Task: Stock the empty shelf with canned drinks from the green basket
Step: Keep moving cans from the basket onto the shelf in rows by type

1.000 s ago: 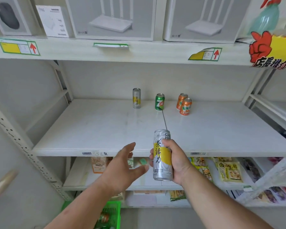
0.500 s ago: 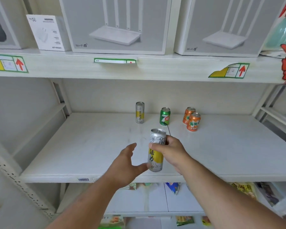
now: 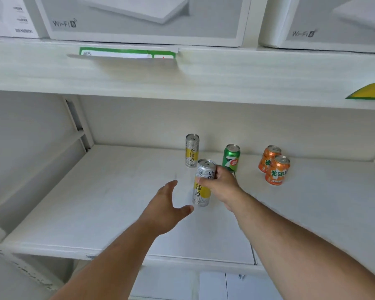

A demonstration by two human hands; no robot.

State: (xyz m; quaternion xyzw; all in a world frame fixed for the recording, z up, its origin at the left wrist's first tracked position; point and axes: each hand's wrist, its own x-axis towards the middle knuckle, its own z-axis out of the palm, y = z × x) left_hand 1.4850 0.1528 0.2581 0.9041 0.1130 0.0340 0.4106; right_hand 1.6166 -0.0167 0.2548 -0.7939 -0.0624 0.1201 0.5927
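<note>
White shelf (image 3: 108, 191), wide and mostly bare, spanning the frame; upper shelf board (image 3: 225, 76) above it carrying two grey Wi-Fi router boxes (image 3: 143, 18), with a green-edged price tag (image 3: 128, 53) clipped to its front lip and a yellow-green label (image 3: 370, 93) at far right.

Right hand (image 3: 222, 186) wrapped around the upper half of a tall silver-and-yellow can (image 3: 201, 184), thumb across the front, fingers behind. Can upright, slightly tilted, over the middle of the shelf; contact of its base with the shelf surface not resolvable.

Left hand (image 3: 167, 206) holding nothing, fingers spread and relaxed, thumb out toward the held can's base, just beside it, not touching.

Toward the back of the shelf, standing upright: second silver-and-yellow can (image 3: 192, 150), just behind the held one; green can (image 3: 231, 157) to its right, partly hidden by the right hand; two orange cans (image 3: 277, 171), one directly in front of the other, overlapping in view, further right.
</note>
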